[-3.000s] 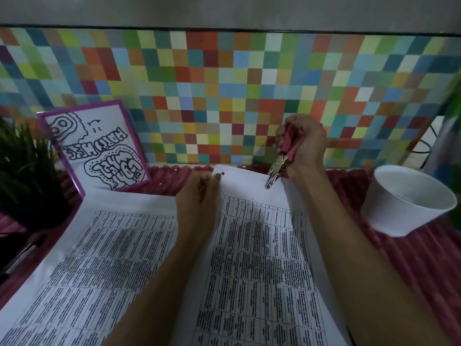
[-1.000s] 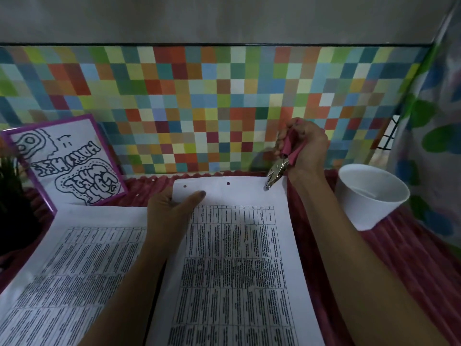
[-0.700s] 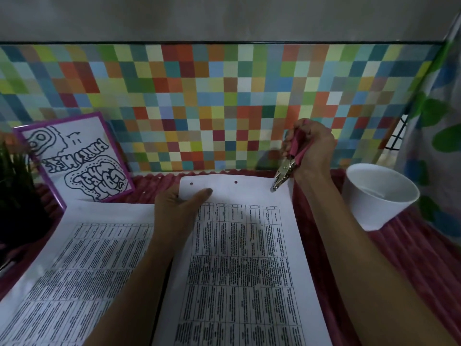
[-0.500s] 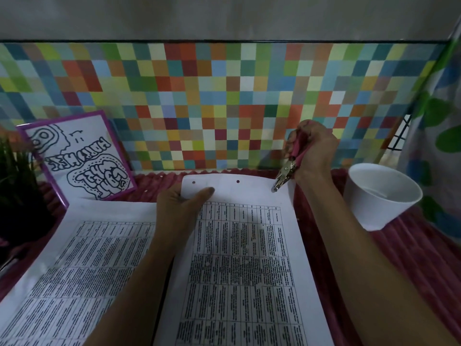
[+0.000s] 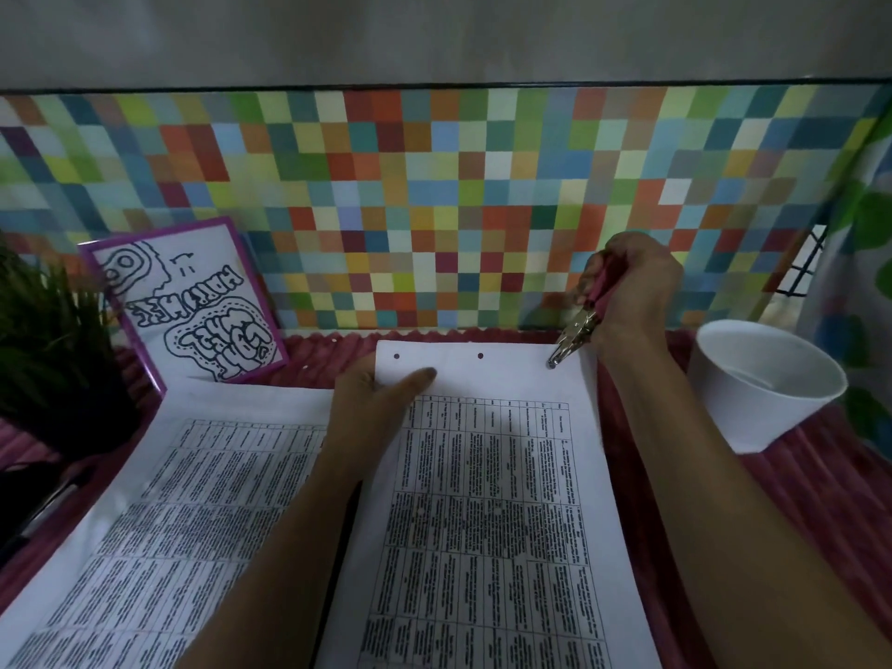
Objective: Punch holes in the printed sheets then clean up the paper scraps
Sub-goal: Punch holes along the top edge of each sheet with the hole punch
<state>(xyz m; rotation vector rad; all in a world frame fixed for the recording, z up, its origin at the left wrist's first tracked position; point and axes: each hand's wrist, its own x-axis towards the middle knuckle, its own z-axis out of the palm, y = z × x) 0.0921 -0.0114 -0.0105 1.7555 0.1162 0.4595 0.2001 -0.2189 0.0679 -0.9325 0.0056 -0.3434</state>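
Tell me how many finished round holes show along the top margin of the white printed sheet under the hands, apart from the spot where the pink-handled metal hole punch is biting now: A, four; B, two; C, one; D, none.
B: two dark round holes, one near the left corner and one near the middle, show on the white printed sheet, while the pink-handled metal hole punch in the right hand bites near the right corner.

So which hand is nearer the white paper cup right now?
Right. The right hand, gripping the pink-handled hole punch, sits just left of the white paper cup; the left hand holds the printed sheet farther left.
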